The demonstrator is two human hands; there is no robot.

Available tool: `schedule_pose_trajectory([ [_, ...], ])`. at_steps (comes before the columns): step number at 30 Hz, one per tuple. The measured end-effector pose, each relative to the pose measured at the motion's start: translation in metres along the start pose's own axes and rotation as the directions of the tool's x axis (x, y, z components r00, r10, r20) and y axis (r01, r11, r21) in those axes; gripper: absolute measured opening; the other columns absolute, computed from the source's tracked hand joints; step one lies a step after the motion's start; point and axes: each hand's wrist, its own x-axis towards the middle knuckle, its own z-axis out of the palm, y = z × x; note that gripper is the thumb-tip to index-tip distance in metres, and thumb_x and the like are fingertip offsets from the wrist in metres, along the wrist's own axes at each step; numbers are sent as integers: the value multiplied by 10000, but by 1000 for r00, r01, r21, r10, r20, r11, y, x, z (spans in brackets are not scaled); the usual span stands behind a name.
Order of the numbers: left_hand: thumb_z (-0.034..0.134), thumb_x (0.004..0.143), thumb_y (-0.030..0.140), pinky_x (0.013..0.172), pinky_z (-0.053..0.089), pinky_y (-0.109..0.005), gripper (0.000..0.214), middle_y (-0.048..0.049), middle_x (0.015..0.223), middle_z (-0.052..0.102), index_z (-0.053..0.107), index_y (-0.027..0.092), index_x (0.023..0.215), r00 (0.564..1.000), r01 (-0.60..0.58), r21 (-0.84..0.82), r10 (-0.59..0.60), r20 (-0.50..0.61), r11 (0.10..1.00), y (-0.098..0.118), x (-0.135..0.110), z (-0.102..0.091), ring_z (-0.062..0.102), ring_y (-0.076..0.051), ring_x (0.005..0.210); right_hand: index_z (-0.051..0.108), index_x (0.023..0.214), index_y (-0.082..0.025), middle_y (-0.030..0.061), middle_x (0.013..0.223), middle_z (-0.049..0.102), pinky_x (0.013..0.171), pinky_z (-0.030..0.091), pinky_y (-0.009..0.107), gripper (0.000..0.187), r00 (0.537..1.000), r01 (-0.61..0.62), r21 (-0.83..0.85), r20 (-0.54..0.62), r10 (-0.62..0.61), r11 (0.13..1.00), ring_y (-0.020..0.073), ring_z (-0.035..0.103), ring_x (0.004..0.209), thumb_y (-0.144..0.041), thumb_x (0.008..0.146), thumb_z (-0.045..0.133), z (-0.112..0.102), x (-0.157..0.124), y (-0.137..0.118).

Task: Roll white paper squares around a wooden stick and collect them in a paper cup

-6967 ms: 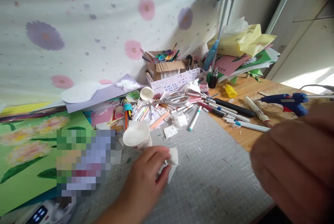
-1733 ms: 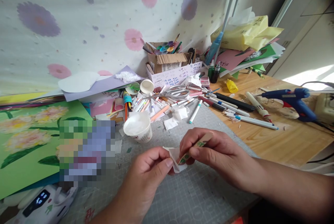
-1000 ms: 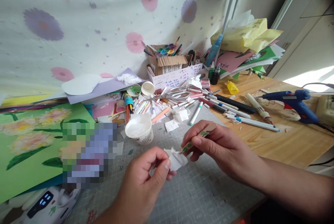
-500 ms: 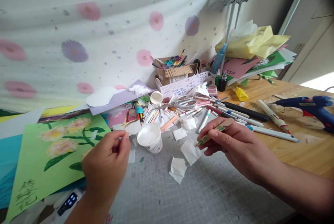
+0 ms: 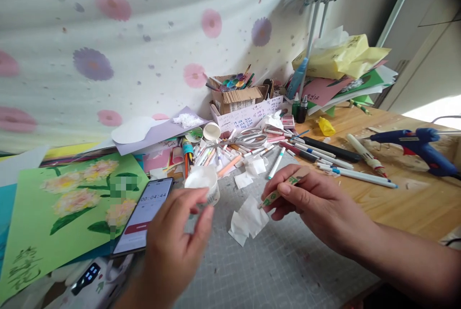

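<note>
My left hand (image 5: 180,237), a little blurred, is in front of the white paper cup (image 5: 203,179). Its thumb and forefinger are apart, and I see nothing between them. My right hand (image 5: 306,198) pinches a narrow tan strip with green print (image 5: 281,191) between thumb and fingers. The strip's pointed lower end is at the edge of a white tissue piece (image 5: 255,215); whether it touches cannot be made out. That piece overlaps another tissue piece (image 5: 239,230) on the grey cutting mat (image 5: 223,275). White stuff shows inside the cup.
Left lie a green flower picture (image 5: 32,213), a phone with a running timer (image 5: 146,208) and a white device with a lit display (image 5: 86,278). Behind are scattered markers, scissors (image 5: 252,142) and a cardboard box (image 5: 237,100). At right lies a blue glue gun (image 5: 418,146).
My left hand has moved right toward the cup and its fingers have parted, uncovering the phone. The two front tissue pieces now overlap. My right hand still holds the strip. The view has shifted slightly.
</note>
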Motion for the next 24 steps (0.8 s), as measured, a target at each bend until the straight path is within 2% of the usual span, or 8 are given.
schedule_pose_trajectory([
  [2,633,826,172,850,471,-325,340,-41,1080,647,570,276,1143,970,215,-337,-162,179,917,14,-8,7,622,-205,925,589,874,-154,34,851,639,657,563,224,174,998,-6,7,59,6,1000,108,645,737,-321,920,600,5,-3,1],
  [3,660,818,224,854,479,-329,365,-40,1118,652,569,289,1165,920,375,-485,-251,301,790,19,-11,10,626,-214,957,589,881,-153,36,859,639,660,560,228,178,996,-7,-16,87,8,1000,107,641,732,-325,926,589,7,-4,1],
  [4,695,799,269,828,490,-315,367,-36,1081,670,588,283,1149,844,528,-584,-303,443,616,22,-13,14,630,-215,951,590,887,-153,39,866,638,663,556,232,180,994,-1,-53,112,7,999,106,637,725,-327,933,578,9,-6,1],
  [6,739,767,338,689,483,-247,267,-9,874,693,663,241,1004,709,705,-637,-308,634,311,24,-16,20,625,-173,794,594,899,-151,44,874,631,676,545,239,177,989,29,-151,148,-6,988,106,626,720,-317,946,554,13,-8,-1],
  [8,764,750,352,590,426,-200,181,28,689,648,687,201,813,643,762,-631,-290,709,147,23,-16,23,558,-120,647,605,910,-145,49,868,625,699,531,248,165,984,81,-244,173,-38,967,116,619,743,-289,954,537,14,-9,-2],
  [12,781,741,334,573,394,-194,174,44,617,614,693,188,708,629,762,-645,-309,713,64,20,-14,22,506,-99,598,624,918,-146,65,884,647,747,512,269,127,977,148,-308,194,-90,940,142,621,819,-240,949,545,14,-8,-3],
  [18,768,753,357,675,412,-242,153,14,706,647,726,212,727,658,747,-660,-229,717,78,21,-14,21,541,-142,713,624,947,-185,32,851,650,745,531,251,94,977,93,-111,201,-70,989,115,636,797,-252,948,559,14,-9,-3],
  [24,770,746,374,696,403,-267,157,11,702,643,722,225,737,650,752,-657,-224,726,52,22,-15,23,545,-161,728,633,953,-178,42,833,655,720,537,255,109,975,102,-117,209,-76,988,123,642,779,-250,951,551,14,-13,-6],
])
